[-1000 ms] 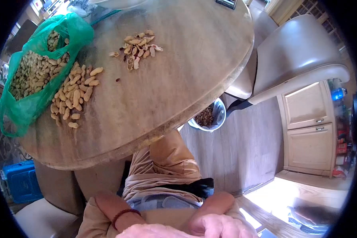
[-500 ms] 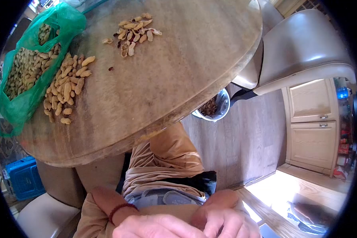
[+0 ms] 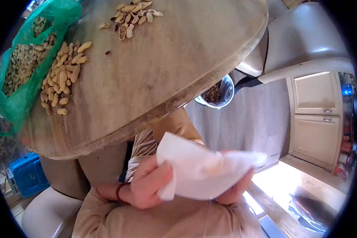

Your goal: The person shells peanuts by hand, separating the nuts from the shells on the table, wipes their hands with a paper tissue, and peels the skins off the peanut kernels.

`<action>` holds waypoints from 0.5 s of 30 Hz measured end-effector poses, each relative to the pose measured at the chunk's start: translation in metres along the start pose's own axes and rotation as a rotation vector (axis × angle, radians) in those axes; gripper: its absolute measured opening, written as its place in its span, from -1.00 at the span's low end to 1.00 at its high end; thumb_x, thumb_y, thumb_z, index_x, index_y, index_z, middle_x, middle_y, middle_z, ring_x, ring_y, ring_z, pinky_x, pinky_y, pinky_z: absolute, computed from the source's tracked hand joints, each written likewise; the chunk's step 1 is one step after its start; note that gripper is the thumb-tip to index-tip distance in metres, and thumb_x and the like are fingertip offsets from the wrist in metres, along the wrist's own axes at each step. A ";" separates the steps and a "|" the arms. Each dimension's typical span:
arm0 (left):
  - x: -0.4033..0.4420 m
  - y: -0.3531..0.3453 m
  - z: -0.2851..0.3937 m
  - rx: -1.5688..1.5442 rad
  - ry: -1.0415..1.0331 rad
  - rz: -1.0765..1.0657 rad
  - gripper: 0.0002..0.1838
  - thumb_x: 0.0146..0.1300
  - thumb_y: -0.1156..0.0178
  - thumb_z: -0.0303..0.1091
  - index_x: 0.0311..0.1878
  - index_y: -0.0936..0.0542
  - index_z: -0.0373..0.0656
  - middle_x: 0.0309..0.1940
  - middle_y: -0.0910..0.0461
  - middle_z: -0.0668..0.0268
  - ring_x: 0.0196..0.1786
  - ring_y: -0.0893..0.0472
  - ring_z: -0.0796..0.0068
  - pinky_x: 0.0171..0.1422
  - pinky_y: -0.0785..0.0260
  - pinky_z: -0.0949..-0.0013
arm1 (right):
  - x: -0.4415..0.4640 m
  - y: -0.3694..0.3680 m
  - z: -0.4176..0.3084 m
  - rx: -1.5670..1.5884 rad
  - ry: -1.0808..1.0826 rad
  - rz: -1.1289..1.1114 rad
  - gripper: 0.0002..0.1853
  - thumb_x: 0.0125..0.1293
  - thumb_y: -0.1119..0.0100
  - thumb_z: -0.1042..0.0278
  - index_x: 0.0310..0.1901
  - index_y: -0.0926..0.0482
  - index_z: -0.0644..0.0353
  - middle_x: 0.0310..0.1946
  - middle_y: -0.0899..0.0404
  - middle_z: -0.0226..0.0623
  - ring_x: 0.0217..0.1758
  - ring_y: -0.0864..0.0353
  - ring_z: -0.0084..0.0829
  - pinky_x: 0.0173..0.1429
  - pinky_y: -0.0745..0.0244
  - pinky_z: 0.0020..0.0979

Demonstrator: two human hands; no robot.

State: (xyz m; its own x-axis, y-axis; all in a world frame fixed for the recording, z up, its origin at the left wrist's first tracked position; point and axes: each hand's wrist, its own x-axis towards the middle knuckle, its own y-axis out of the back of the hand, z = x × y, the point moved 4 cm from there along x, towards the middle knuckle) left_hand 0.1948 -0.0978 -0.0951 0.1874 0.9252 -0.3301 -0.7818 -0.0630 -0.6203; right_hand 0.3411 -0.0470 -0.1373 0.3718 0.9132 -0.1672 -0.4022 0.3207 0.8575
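Note:
A white sheet of paper or tissue (image 3: 194, 170) is spread between my two hands in front of my torso, with a faint yellowish patch on it. My left hand (image 3: 152, 182), with a dark red bracelet at the wrist, pinches its left edge. At its right side my right hand (image 3: 238, 188) grips it from below, partly hidden behind it and blurred. On the round table (image 3: 146, 79) lie a pile of whole peanuts (image 3: 61, 77) beside an open green bag (image 3: 31, 59) of peanuts, and a heap of peanut shells (image 3: 131, 16) farther back.
Below the table's right edge stands a white bucket (image 3: 226, 93) with shells in it. A grey chair (image 3: 305, 39) is at the upper right, near a wooden cabinet (image 3: 316, 119). A blue box (image 3: 29, 174) and a pale seat (image 3: 49, 214) are at the lower left.
My hands have risen from the bottom edge and moved apart, and the white sheet has come into view between them. The table and peanuts have shifted upward in the view.

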 end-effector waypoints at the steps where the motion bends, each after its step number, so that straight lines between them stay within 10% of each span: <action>1: 0.007 0.002 -0.012 -0.261 -0.077 -0.003 -0.62 0.37 0.20 -0.26 0.11 -0.34 -0.33 -0.01 -0.49 0.17 0.04 -0.50 0.38 0.07 -0.36 0.35 | 0.012 -0.004 0.012 0.783 0.390 0.260 -0.77 0.36 0.09 0.34 -0.22 -0.37 0.39 -0.34 -0.52 -0.09 -0.44 -0.53 -0.36 -0.41 -0.46 -0.35; 3: 0.017 0.007 -0.025 -0.522 -0.151 -0.006 -0.65 0.39 0.22 -0.37 0.14 -0.32 -0.35 0.04 -0.46 0.15 0.09 -0.48 0.39 0.17 -0.32 0.37 | 0.009 -0.001 0.027 1.566 0.774 0.522 -0.71 0.38 0.13 0.33 -0.09 -0.38 0.45 -0.25 -0.52 -0.14 -0.40 -0.53 -0.38 -0.33 -0.46 -0.37; 5: 0.023 0.015 -0.028 -0.330 -0.088 0.167 -0.63 0.39 0.21 -0.26 0.14 -0.32 -0.30 0.01 -0.48 0.20 0.06 -0.50 0.41 0.13 -0.34 0.38 | 0.013 -0.025 0.012 2.399 0.452 -0.495 -0.64 0.41 0.25 0.16 0.03 -0.31 0.27 -0.10 -0.44 -0.17 -0.06 -0.49 -0.37 0.01 -0.44 -0.39; 15: 0.027 0.028 -0.040 -0.251 -0.263 0.199 -0.64 0.38 0.14 -0.36 0.17 -0.31 -0.34 0.02 -0.47 0.17 0.07 -0.48 0.43 0.18 -0.31 0.38 | 0.010 -0.026 0.018 2.503 0.336 -0.462 -0.66 0.41 0.20 0.24 0.03 -0.33 0.35 -0.07 -0.48 -0.22 -0.05 -0.48 -0.48 0.03 -0.38 -0.42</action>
State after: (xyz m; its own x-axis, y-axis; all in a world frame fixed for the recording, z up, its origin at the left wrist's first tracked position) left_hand 0.2015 -0.0900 -0.1502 -0.1366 0.9478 -0.2881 -0.6124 -0.3094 -0.7275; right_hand 0.3704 -0.0502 -0.1521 -0.0468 0.9730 -0.2259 0.8556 -0.0776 -0.5117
